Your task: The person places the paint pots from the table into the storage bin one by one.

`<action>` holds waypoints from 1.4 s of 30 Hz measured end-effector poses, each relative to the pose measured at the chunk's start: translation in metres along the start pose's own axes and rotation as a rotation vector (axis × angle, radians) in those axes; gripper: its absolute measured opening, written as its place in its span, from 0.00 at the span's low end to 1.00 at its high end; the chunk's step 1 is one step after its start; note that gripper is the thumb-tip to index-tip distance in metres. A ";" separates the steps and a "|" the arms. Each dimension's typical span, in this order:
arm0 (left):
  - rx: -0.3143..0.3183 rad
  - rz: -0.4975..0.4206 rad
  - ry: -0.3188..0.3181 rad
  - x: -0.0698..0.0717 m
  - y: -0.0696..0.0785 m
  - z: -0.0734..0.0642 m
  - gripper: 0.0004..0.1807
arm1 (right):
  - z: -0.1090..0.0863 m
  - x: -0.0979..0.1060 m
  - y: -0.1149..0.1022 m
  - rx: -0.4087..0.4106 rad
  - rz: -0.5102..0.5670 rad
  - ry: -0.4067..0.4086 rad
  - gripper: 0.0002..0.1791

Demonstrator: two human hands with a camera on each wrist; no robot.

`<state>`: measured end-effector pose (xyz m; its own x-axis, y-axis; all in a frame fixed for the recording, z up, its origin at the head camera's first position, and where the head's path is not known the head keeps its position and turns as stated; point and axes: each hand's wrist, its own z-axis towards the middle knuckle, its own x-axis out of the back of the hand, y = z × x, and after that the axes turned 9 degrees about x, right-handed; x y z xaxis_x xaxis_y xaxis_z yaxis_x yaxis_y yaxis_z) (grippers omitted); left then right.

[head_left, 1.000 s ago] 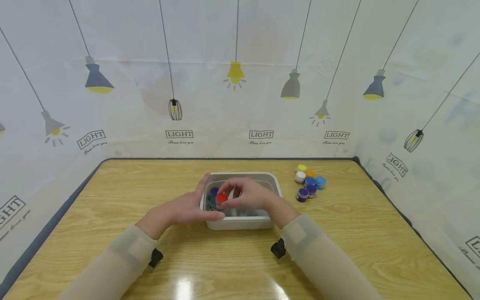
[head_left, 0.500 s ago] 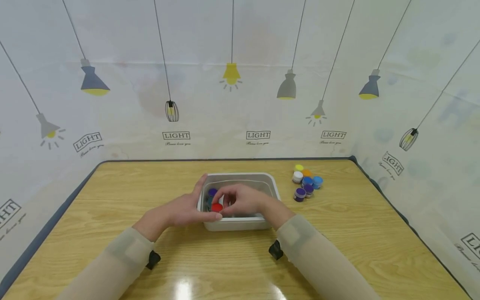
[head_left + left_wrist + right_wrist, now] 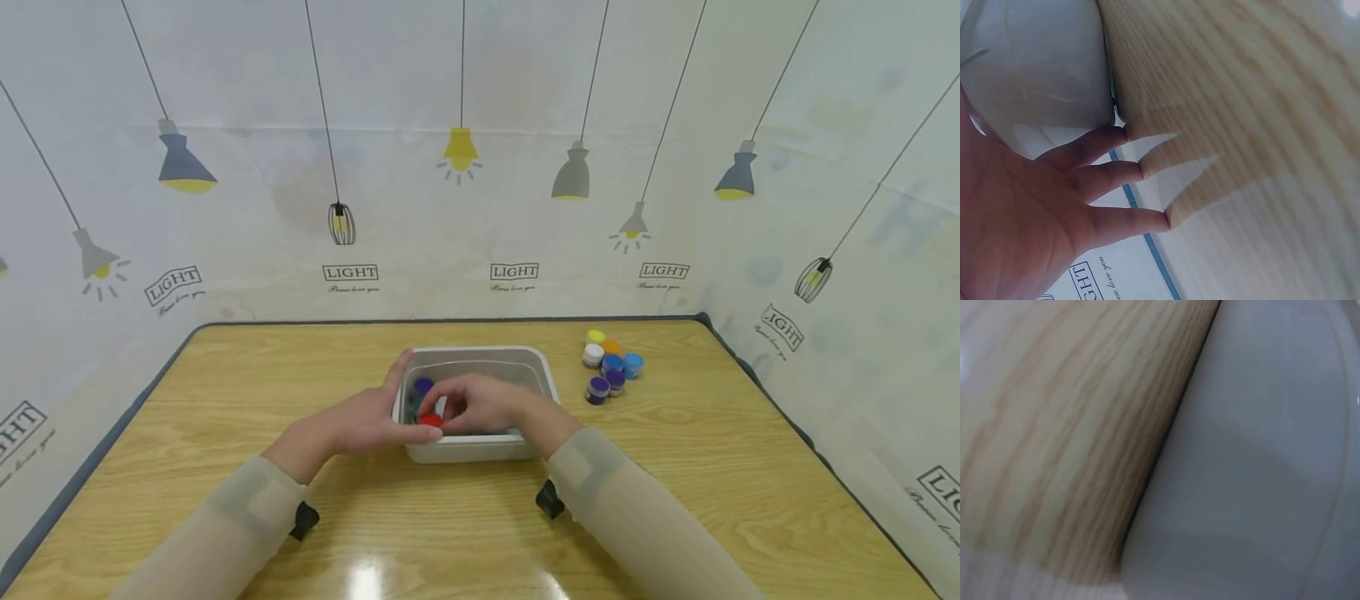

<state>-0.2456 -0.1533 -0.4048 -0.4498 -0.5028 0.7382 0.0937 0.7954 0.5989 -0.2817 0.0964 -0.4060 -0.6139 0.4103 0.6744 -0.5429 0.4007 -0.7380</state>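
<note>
On the wood-grained worktop (image 3: 420, 533), to the right of the white tub (image 3: 480, 451), seven small jars (image 3: 612, 365) stand bunched together, their lids yellow, orange, white, blue, light blue and two purple. Inside the tub's left end sit a purple-lidded jar (image 3: 423, 386) and a teal jar (image 3: 422, 402), the latter partly covered by the right hand (image 3: 476, 402). That hand pinches the red-lidded jar (image 3: 430, 420) with curled fingers, near the tub's front left corner. Of this jar only the bright red lid shows clearly — fingers and the front rim hide the rest. The left hand (image 3: 367, 421) lies against the tub's left end, fingers straight and spread, thumb along the front rim. Compared with a second ago, the red-lidded jar is lower — and closer to the front wall.
</note>
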 end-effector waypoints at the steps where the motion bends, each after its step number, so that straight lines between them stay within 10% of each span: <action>1: -0.001 -0.001 0.000 0.000 0.000 0.000 0.78 | 0.000 0.000 0.000 0.005 -0.003 -0.004 0.15; 42: -0.012 -0.030 0.001 -0.001 0.001 -0.004 0.78 | -0.001 -0.003 -0.002 0.006 0.022 -0.045 0.17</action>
<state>-0.2410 -0.1531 -0.4039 -0.4519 -0.5264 0.7202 0.0906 0.7761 0.6241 -0.2782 0.0949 -0.4061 -0.6507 0.3819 0.6563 -0.5320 0.3874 -0.7529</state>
